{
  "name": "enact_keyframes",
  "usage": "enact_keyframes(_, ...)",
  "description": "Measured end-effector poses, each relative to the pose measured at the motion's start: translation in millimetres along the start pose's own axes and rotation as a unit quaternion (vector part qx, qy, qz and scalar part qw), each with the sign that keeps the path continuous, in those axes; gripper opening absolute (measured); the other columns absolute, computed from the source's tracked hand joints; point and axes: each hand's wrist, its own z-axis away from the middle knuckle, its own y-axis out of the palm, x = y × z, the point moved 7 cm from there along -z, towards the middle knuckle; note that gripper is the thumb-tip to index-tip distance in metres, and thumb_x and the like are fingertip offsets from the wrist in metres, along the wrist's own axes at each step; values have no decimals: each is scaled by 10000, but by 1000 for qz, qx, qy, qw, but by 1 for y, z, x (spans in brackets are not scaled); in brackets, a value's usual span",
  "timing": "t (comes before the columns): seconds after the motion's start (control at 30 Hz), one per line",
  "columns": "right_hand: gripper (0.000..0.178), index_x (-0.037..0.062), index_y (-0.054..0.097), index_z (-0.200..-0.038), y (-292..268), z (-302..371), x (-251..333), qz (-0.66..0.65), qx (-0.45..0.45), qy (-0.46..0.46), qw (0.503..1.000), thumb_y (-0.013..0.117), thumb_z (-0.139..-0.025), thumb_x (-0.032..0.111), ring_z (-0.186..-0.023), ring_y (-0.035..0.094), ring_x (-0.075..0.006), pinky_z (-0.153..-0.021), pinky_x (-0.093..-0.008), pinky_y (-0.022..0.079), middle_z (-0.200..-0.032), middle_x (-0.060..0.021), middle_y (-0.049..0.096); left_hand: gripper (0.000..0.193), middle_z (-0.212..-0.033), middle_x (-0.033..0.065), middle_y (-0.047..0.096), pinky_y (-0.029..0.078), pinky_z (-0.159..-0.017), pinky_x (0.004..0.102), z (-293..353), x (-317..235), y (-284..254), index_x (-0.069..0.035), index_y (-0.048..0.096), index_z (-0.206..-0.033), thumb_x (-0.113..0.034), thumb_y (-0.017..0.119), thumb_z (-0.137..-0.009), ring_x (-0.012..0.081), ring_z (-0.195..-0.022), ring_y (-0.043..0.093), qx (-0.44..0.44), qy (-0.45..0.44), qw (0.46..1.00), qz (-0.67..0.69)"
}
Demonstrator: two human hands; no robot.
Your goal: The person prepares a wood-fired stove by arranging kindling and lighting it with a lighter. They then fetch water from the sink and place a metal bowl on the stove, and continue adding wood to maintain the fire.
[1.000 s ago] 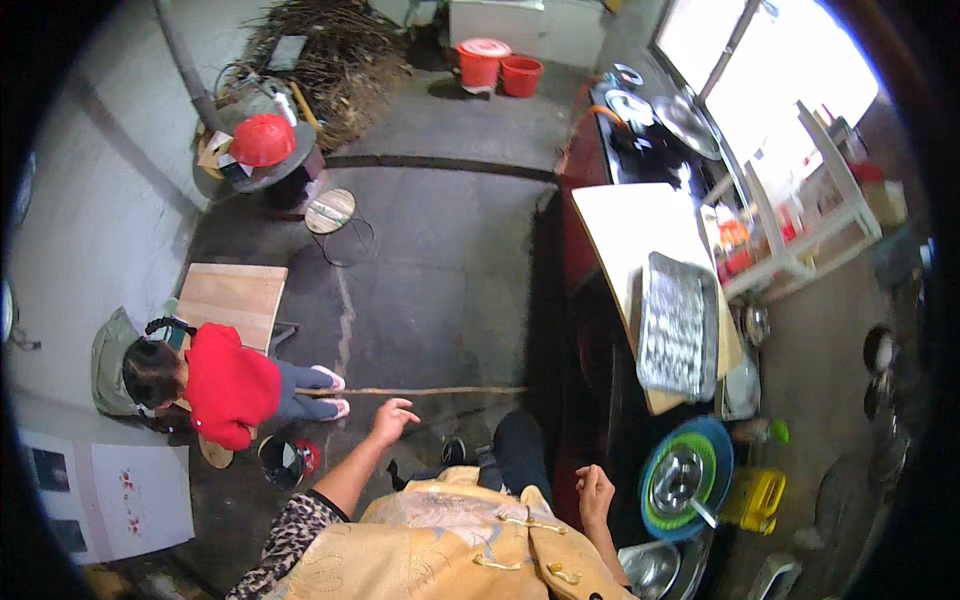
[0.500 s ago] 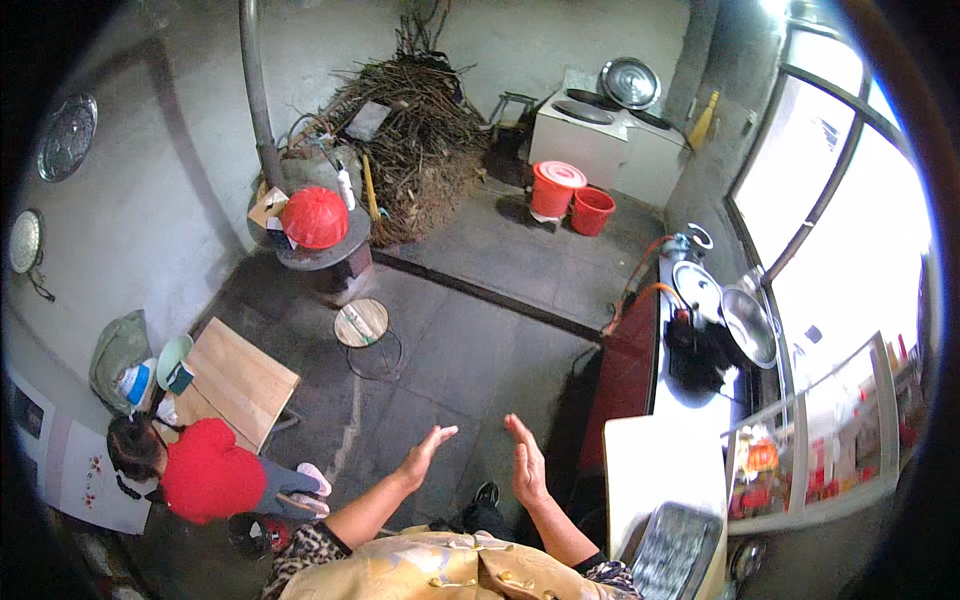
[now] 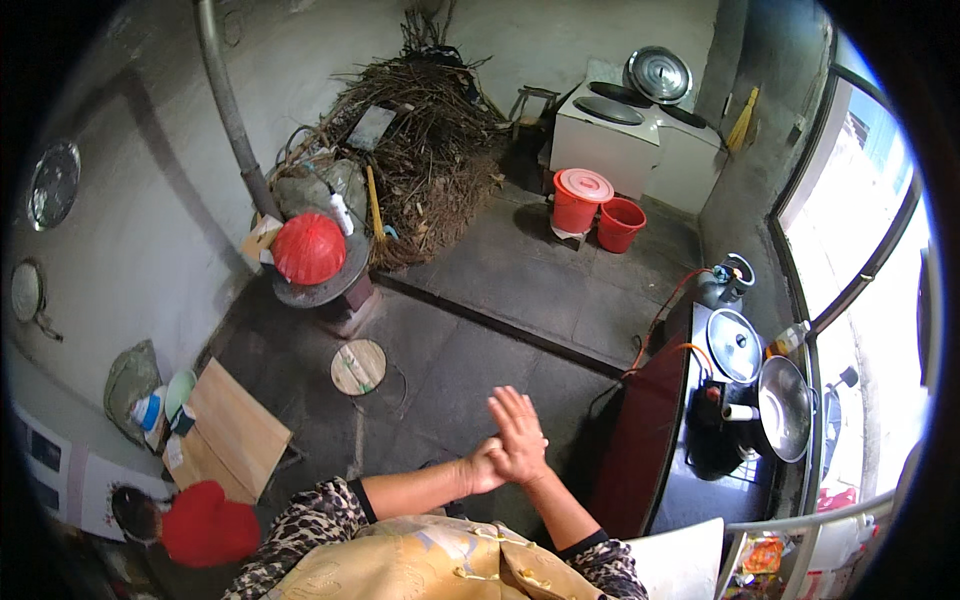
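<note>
Dark grey flooring [image 3: 450, 360] spreads below you, crossed by a low step [image 3: 490, 327], with a heap of dry sticks [image 3: 415, 130] beyond it. Your hands meet in front of you, above the floor. Your right hand [image 3: 518, 440] points upward, its fingers straight and close together; your left hand [image 3: 484, 468] presses against its lower part, and how those partly hidden fingers are bent cannot be told. Ahead and to your left, well apart from both, stands a round wooden-topped stool [image 3: 358, 367]. Farther that way, a red dome-shaped cover [image 3: 310, 248] sits on a round grey table [image 3: 310, 295]. At your lower left, a person in red [image 3: 210, 523] is beside a wooden board [image 3: 235, 430]. To your right, a wok [image 3: 785, 410] rests near a round lid [image 3: 734, 345].
</note>
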Motion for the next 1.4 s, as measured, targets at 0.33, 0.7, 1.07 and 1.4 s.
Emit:
enact_keyframes(0.33,438,31,544,-1213,108,156,-424,165,477,460,731,519,-940,372,-1054,585,-369,-889,-444,482,-1152,-196,614,574,-1227,143,617,490,-937,392,-134,-250,-231,-20,523,-1282,-485,306,-1026,264,-1082,621,-125,-80,987,-52)
enact_keyframes(0.7,320,76,633,-1072,97,-65,-631,19,344,668,660,564,-897,335,-958,639,-325,-798,-444,513,-1043,-139,671,546,-1182,71,631,489,-878,330,-409,-606,-273,-56,517,-1299,-483,313,-1028,159,-973,624,-53,-7,995,-82)
enact_keyframes(1.07,221,87,711,-948,80,-304,-981,130,501,499,695,597,-850,249,-815,692,-307,-702,-426,552,-910,-92,725,445,-1090,248,620,475,-829,483,-594,-811,-476,16,571,-1128,-379,552,-925,409,-1010,597,-203,-177,574,-773)
enact_keyframes(1.4,213,50,637,-885,81,-724,-1173,76,251,409,874,529,-896,233,-789,695,-297,-691,-397,533,-788,-151,683,387,-933,223,629,467,-793,500,-362,-795,-559,-1,578,-1063,-366,540,-940,376,-867,610,-509,-365,658,-418)
